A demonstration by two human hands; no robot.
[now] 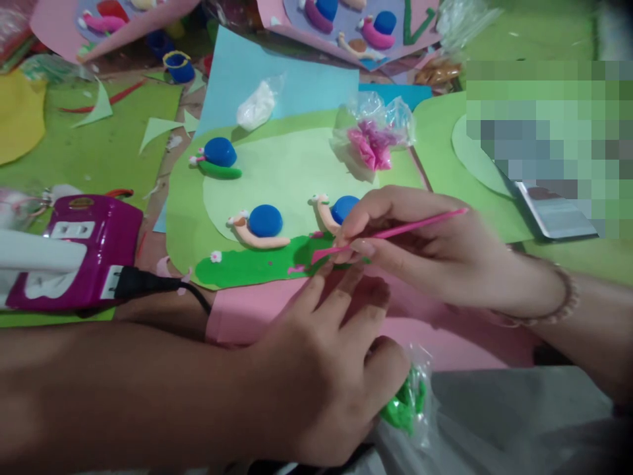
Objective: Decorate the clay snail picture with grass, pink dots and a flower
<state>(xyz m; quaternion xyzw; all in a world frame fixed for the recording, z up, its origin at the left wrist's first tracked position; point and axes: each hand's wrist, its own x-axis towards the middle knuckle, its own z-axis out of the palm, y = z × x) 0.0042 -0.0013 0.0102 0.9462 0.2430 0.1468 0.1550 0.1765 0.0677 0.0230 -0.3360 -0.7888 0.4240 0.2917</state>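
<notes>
My right hand (420, 251) pinches a thin pink clay modelling tool (420, 224). The tool's flat tip rests on a green clay strip (257, 260) along the lower edge of a green paper shape (182, 224). Spread fingers of my left hand (336, 343) press down at the strip's near edge, close to the tip. Beside that hand's curled finger is a plastic bag of green clay (408, 402); whether it is held is hidden. Above the strip are two clay snails with blue shells, the left snail (264, 221) and the right snail (343, 210), partly covered by my right hand.
A third snail (220, 155) lies farther up. Bags of white clay (257, 105) and pink clay (373, 145) sit at the paper's top. A purple power strip (109, 231) with a black plug stands left. Pink paper (237, 316) lies underneath, and a phone-like device (558, 211) at right.
</notes>
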